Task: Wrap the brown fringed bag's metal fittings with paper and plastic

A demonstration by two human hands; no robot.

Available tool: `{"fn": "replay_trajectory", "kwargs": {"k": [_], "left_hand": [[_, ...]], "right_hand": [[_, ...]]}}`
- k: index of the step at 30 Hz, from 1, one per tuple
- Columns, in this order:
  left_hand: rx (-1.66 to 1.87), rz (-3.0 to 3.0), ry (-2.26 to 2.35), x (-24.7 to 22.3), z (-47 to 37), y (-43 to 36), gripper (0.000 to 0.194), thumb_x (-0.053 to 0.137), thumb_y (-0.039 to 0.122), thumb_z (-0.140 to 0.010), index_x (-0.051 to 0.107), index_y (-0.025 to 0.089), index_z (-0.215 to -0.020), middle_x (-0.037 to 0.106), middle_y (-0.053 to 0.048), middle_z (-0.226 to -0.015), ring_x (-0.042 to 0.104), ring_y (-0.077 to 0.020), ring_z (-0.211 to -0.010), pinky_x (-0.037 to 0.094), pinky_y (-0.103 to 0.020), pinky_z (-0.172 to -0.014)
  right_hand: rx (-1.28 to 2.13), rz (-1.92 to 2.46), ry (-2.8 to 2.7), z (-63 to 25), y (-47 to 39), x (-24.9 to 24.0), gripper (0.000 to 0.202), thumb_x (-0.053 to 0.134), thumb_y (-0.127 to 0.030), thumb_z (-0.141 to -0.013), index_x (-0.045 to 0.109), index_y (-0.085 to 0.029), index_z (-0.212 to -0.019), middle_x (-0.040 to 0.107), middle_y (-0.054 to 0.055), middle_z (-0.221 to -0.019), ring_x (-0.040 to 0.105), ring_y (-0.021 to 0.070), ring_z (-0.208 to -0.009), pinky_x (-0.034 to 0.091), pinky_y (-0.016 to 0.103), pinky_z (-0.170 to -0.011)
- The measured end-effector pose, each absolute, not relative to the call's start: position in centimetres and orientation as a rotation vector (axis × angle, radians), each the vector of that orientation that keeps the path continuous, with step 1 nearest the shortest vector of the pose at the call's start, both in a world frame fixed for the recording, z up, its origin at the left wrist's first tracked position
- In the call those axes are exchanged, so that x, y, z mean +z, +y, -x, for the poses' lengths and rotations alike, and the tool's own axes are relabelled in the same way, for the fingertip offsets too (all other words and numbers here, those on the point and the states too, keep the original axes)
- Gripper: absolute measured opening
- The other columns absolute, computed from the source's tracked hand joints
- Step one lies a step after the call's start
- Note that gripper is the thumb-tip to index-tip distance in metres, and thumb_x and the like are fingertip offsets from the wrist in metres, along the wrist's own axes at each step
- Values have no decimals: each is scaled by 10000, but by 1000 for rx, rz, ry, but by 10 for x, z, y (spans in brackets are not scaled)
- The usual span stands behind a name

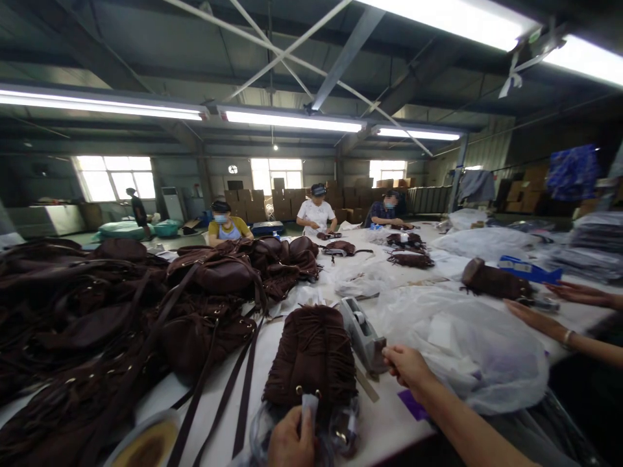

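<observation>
A dark brown bag (314, 350) with gathered, fringed sides lies on the table in front of me. At its near end my left hand (292, 438) is closed, with the thumb pressed along a pale wrapping strip (309, 407) between two metal eyelets. Clear plastic covers parts beside that hand. A grey tape dispenser (360, 331) stands against the bag's right side. My right hand (406, 368) pinches at the dispenser's front edge, apparently on the tape end, which hardly shows.
Brown bags with long straps (214, 285) heap up on the left. Clear plastic bags (467, 350) spread at right. A co-worker's hands (540, 321) reach in beside another brown bag (494, 279) and a blue tape dispenser (528, 269). Several people work across the table. A round tub (146, 444) sits at front left.
</observation>
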State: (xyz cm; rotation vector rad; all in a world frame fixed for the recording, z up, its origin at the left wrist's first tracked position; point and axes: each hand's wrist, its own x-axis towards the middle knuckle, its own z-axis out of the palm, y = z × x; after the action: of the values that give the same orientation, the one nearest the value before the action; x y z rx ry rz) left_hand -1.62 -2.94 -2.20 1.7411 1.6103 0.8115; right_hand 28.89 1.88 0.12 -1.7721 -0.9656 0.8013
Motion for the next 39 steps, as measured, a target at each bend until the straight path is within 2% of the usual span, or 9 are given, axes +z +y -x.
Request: {"fn": "replay_trajectory", "kwargs": {"k": [6,11,15,18,22,25,30,35,39], "left_hand": [[856,-1828,1657,-7,11,-43,325,399,307,-983,674,213,-837,713,-62,-810,646,-208,-781,409,-273,-735],[888,-1867,1662,2,10,-50,322,383,267,-989,678,193,-882,723,-90,-892,650,-219,-862,410,-288,-782],[975,-1917,1640,-7,10,-51,321,393,270,-985,687,192,-884,725,-99,-895,658,-227,-866,425,-293,-791],[1067,-1980,1617,-16,9,-50,343,363,268,-994,683,184,-904,722,-104,-888,665,-232,-844,444,-307,-777],[1094,-2045,1614,-22,8,-51,362,343,274,-1006,671,178,-887,715,-101,-863,672,-232,-818,469,-321,-758],[1097,-2072,1618,-21,8,-54,360,349,255,-1007,663,186,-846,718,-86,-824,679,-223,-785,477,-312,-721],[1123,-2168,1708,-24,7,-54,306,371,166,-977,651,175,-852,718,-83,-773,691,-225,-722,470,-304,-631],[1155,-2215,1729,-31,6,-54,267,387,141,-962,625,187,-848,721,-89,-778,699,-225,-713,477,-294,-621],[1189,-2114,1736,-33,6,-56,229,399,175,-971,599,154,-1082,742,-116,-842,716,-243,-734,478,-306,-615]], "right_hand": [[734,1866,-1107,-300,31,6,202,556,-272,-684,596,-184,-506,514,-4,-411,439,127,-415,271,262,-449],[677,1933,-1278,-308,25,11,227,587,-125,-626,584,-172,-404,515,15,-387,435,135,-451,254,289,-499],[802,1773,-1473,-273,-8,24,213,612,-257,-726,644,-180,-530,623,15,-521,503,141,-523,342,262,-531],[1137,1438,-1712,-222,-30,45,248,603,-395,-803,673,-177,-707,640,-8,-579,472,114,-484,333,233,-483],[1186,1337,-1856,-157,-33,62,230,593,-311,-800,665,-158,-643,627,-6,-552,478,98,-496,334,210,-488],[1119,1480,-1899,-129,-20,56,222,572,-232,-770,648,-159,-575,600,-12,-512,479,95,-488,337,208,-487],[985,1722,-1928,-115,-3,43,237,596,-193,-717,612,-171,-481,520,-20,-407,429,99,-421,273,232,-440],[851,1872,-1962,-112,7,38,183,617,-119,-609,581,-179,-440,410,-44,-361,374,100,-426,222,263,-449],[792,1917,-1997,-110,11,38,194,632,-136,-600,561,-186,-426,381,-45,-366,371,108,-451,204,284,-465]]}}
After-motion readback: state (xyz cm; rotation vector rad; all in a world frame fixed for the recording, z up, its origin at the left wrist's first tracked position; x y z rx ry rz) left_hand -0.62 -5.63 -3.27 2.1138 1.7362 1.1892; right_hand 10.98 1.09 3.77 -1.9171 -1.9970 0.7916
